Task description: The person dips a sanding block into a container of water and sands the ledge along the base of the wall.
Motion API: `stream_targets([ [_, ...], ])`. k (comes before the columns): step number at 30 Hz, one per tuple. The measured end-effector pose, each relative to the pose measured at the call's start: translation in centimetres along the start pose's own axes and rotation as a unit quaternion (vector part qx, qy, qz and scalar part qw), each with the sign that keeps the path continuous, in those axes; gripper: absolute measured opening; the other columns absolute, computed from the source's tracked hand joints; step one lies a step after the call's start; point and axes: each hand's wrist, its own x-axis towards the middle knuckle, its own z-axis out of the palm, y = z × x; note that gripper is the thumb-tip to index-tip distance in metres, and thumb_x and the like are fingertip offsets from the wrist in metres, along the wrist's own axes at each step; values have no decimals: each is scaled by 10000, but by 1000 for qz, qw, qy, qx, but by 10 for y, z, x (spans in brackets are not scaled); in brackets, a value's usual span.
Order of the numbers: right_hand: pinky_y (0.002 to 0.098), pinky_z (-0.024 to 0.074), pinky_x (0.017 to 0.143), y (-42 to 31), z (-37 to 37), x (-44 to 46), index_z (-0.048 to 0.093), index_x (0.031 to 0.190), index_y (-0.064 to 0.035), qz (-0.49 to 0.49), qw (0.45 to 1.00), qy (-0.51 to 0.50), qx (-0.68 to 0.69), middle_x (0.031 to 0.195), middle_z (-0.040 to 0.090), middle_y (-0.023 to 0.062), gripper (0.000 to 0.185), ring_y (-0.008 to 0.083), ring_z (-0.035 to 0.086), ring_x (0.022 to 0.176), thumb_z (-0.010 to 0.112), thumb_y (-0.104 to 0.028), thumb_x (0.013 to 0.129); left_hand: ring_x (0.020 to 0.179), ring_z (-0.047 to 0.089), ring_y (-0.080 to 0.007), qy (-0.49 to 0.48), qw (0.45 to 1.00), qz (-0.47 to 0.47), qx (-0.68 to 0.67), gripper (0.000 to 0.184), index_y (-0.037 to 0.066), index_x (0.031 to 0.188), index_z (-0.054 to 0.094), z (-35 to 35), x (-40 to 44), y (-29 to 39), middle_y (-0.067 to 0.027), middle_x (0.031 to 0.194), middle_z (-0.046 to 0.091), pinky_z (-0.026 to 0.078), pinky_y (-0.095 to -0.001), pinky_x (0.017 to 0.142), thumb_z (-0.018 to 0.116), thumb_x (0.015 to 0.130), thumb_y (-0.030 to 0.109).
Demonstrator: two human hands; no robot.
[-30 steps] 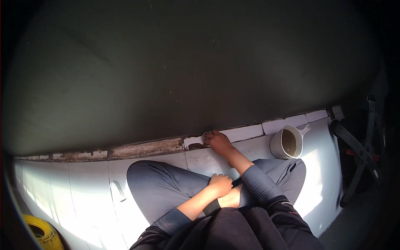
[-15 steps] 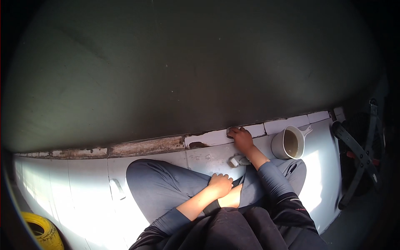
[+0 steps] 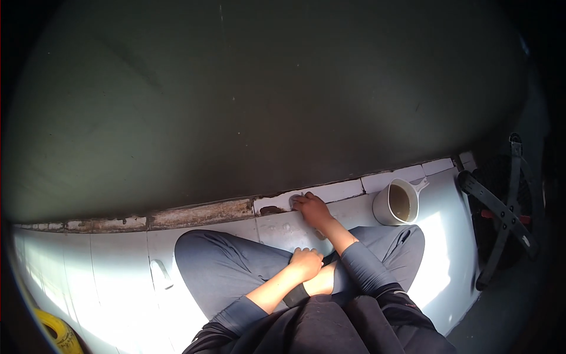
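Observation:
My right hand (image 3: 312, 209) is closed on a small grey pad (image 3: 294, 202), its kind unclear, pressed against the white tile strip (image 3: 339, 192) at the foot of the dark wall. Just left of the pad, a brown patch (image 3: 272, 209) shows where the strip's surface is worn or chipped. Wet marks (image 3: 287, 229) spot the floor below. A pale object under my right forearm is almost wholly hidden. My left hand (image 3: 306, 263) rests on my crossed legs, fingers loosely curled, with nothing visible in it.
A white handled jug (image 3: 383, 203) of cloudy water stands beside my right knee. Brown, bare edging (image 3: 200, 214) continues left along the wall. A white piece (image 3: 160, 274) lies on the floor at left, near a yellow roll (image 3: 62, 330). A black-strapped object (image 3: 507, 212) stands at right.
My right hand has slid left along the tile strip with the grey pad, nearer the brown patch. The forearm now covers the pale object on the floor. My left hand stays put.

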Motion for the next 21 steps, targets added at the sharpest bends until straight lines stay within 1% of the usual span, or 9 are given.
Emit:
stream_targets([
  [3,312,490,822,1,-1,6,693,892,-168,21,1000,-11,-5,1145,609,-17,271,223,549,931,542,-32,711,946,582,-312,5,1000,-1,-10,294,46,988,607,0,-1,-4,-153,994,604,435,-473,796,460,894,283],
  [5,306,496,817,24,1,-4,708,883,-187,58,997,12,40,1110,628,-30,272,219,551,949,545,-47,716,951,580,-315,16,1000,-4,-26,295,45,981,609,-1,-3,-3,-155,999,604,433,-472,800,461,892,285],
  [6,310,499,823,38,3,-9,717,850,-193,74,996,38,37,1076,639,-43,257,219,557,977,543,-49,727,951,580,-315,13,1000,-5,-27,295,45,981,609,-1,-4,-2,-155,999,604,433,-472,800,461,892,285],
  [9,322,502,830,77,-11,-24,717,843,-193,92,995,39,11,1079,638,-42,269,237,566,994,541,-29,724,955,579,-315,5,1000,-4,-24,300,46,988,607,-3,0,-2,-157,1003,603,430,-473,805,459,892,288],
  [11,334,510,821,97,-23,-36,719,841,-195,142,990,19,4,1070,641,-41,290,257,580,971,544,-3,713,958,579,-314,-5,1000,-5,-21,304,48,996,606,-1,2,-3,-156,1001,604,428,-474,810,458,891,291],
  [14,337,516,811,113,-35,-46,720,848,-189,179,983,29,-5,1066,645,-42,304,267,586,952,547,13,701,956,579,-314,-5,1000,-6,-23,304,48,1001,604,-1,2,-4,-155,997,605,429,-476,808,458,890,291],
  [15,347,498,843,113,-38,-48,716,874,-159,199,979,23,27,1079,642,0,363,266,589,954,526,77,675,956,579,-314,-5,1000,-7,-23,304,48,1001,604,-1,1,-5,-155,997,605,429,-476,808,458,890,291],
  [19,359,501,836,109,-39,-48,713,863,-153,231,972,24,30,1058,648,1,337,272,597,948,523,68,693,950,581,-317,4,1000,-4,-23,305,44,992,604,-2,0,-4,-156,988,606,430,-482,802,458,890,292],
  [21,371,499,830,114,-35,-53,708,877,-155,277,959,53,13,1047,652,15,318,284,605,939,535,46,702,946,582,-318,11,1000,-5,-26,305,43,987,605,0,-3,-5,-155,982,606,431,-484,800,459,890,292],
])
